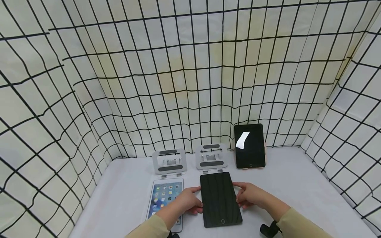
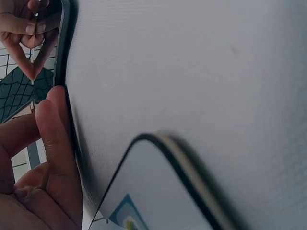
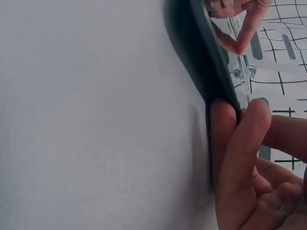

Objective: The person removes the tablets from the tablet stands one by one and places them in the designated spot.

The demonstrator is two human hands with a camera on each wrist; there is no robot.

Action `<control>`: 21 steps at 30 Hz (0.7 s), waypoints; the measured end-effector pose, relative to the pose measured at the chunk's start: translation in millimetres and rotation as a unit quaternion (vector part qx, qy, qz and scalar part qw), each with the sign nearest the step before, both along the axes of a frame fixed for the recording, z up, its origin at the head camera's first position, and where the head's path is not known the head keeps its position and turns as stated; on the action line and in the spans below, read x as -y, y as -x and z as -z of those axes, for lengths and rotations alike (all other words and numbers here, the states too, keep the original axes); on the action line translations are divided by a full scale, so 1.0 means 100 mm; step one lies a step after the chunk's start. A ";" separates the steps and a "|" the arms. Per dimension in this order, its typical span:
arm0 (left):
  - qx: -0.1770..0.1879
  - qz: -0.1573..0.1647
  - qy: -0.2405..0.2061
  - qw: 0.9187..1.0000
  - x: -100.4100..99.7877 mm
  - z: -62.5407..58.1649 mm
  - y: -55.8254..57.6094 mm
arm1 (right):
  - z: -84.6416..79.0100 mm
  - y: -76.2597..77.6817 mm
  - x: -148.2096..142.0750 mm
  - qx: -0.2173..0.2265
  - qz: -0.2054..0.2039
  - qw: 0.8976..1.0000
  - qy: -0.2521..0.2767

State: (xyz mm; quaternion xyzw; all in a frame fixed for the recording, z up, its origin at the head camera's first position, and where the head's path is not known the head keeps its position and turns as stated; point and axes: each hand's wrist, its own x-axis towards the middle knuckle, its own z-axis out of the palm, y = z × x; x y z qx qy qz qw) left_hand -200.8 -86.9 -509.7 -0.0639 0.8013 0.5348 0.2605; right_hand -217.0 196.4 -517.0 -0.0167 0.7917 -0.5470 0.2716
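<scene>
A black tablet with a dark screen lies face up at the front middle of the white table, its home button toward the person. My left hand grips its left edge, and my right hand holds the opposite edge. In the left wrist view, fingertips sit right at the tablet's rim, low over the cloth. The right wrist view has the fingers at the tablet's dark side, with shadow beneath it. A white tablet with a lit screen of app icons lies under the left forearm.
Two grey folding stands with dark pads stand behind the tablets. At the back right another black tablet leans upright on a pinkish stand. White walls with a black grid enclose the table on the back and sides.
</scene>
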 end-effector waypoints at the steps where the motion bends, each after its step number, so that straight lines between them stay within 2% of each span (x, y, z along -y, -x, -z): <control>1: -0.002 0.002 0.000 1.000 0.00 0.00 0.00 | 0.00 0.00 0.00 -0.001 0.001 1.000 -0.004; 13: -0.016 0.038 0.044 0.998 0.02 -0.03 0.00 | -0.04 0.02 0.03 -0.004 -0.003 0.999 -0.036; 21: -0.009 0.050 0.050 0.997 0.03 -0.06 -0.03 | 0.00 0.07 0.02 0.003 -0.009 0.998 -0.055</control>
